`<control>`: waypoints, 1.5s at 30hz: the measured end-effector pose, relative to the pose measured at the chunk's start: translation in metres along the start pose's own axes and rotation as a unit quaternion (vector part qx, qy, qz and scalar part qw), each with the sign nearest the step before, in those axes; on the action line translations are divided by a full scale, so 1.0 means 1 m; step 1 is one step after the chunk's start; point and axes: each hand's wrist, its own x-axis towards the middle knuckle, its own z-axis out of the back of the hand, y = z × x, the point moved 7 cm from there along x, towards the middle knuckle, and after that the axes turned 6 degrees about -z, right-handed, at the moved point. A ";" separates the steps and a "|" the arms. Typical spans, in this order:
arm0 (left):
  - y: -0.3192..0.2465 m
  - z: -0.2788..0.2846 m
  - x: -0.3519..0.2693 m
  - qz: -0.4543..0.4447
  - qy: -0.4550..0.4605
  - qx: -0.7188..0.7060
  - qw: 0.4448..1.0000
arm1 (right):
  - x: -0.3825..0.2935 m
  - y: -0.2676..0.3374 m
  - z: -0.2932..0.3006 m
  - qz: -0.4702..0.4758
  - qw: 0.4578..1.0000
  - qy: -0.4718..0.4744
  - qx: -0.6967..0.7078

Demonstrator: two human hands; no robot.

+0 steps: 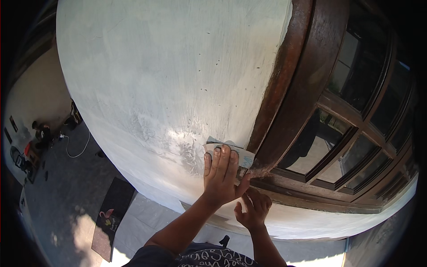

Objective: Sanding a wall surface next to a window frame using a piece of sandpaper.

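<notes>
My left hand [220, 173] presses a pale sheet of sandpaper [247, 158] flat against the whitewashed wall [160, 83], fingers spread over it. Printed marks show on the sheet's back, and its right end reaches the wooden window frame [283, 100]. Around the sheet the wall has a rough, patchy area [190, 153] and several small dark chips. Lower down, my right hand [255, 208] is just below the frame's bottom corner, fingers bent and thumb apart, with nothing visible in it. Whether its fingertips touch the sill [317, 198] is hard to tell.
Glass panes [320, 147] fill the window on the right. A dark mat with a flamingo print [111, 217] lies on the floor at left. Farther off are a seated person [42, 135], a white cable [75, 156] and a red object [27, 149].
</notes>
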 end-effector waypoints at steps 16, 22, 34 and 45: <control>-0.004 -0.004 -0.022 0.013 -0.011 0.013 1.000 | 0.000 -0.001 0.002 -0.004 1.000 -0.005 -0.002; -0.003 0.002 -0.010 0.036 -0.004 -0.005 0.999 | 0.001 0.002 0.000 0.011 1.000 -0.006 0.001; -0.003 -0.002 -0.013 0.038 -0.011 -0.001 0.999 | 0.003 0.001 0.001 0.001 1.000 -0.001 -0.003; -0.003 -0.005 -0.021 0.038 -0.021 -0.021 0.999 | 0.001 0.000 -0.001 -0.004 1.000 -0.009 0.002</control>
